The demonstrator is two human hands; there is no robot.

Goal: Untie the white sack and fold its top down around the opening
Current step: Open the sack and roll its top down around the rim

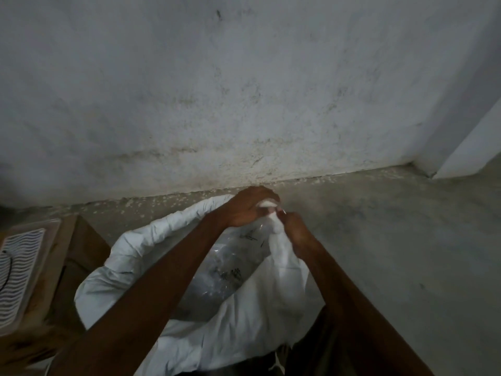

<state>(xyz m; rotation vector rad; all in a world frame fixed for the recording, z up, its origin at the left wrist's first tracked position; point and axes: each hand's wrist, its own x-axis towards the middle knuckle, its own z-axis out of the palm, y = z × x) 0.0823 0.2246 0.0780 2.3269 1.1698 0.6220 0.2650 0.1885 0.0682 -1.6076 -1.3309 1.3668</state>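
Note:
The white sack (122,270) stands on the concrete floor below me, its bunched top gathered into a twisted neck (276,232) near the wall. My left hand (245,208) is closed over the tip of that neck from above. My right hand (295,229) pinches the neck just beside it, on its right side. A clear plastic inner liner (230,264) with dark print shows between my forearms. My arms hide much of the sack's middle.
A stained grey wall (244,90) rises just behind the sack. A brown cardboard box (67,256) carrying a white wavy-patterned item (19,270) sits at the left. Bare concrete floor (393,240) stretches to the right, with a wall corner (461,158) at the far right.

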